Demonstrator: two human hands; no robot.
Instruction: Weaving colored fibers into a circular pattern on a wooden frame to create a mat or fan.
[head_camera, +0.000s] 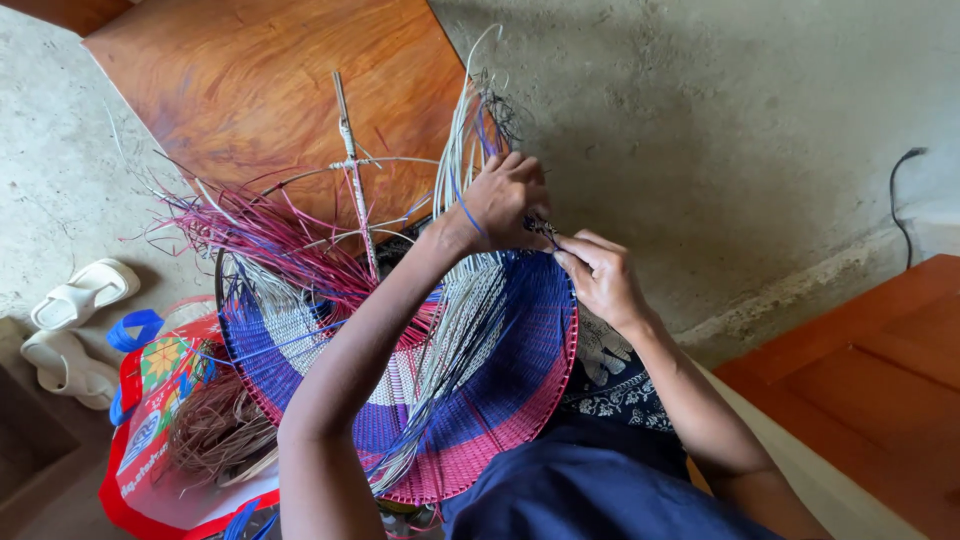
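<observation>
A large round woven basket (500, 400) in blue, pink and white lies tilted on my lap, with loose pink strands (260, 235) and white strands (462, 140) sticking up from its rim. My left hand (505, 200) reaches across the basket and pinches strands at the far rim. Right beside it, my right hand (600, 275) grips the same spot of the rim with closed fingers. A blue strand runs over my left wrist. A thin wire frame (352, 165) rises from the middle of the basket.
A colourful bag (150, 420) holding brown fibre stands at the left on the concrete floor. White sandals (75, 310) lie beside it. A wooden board (270, 80) leans at the back, another wooden surface (880, 360) is at right.
</observation>
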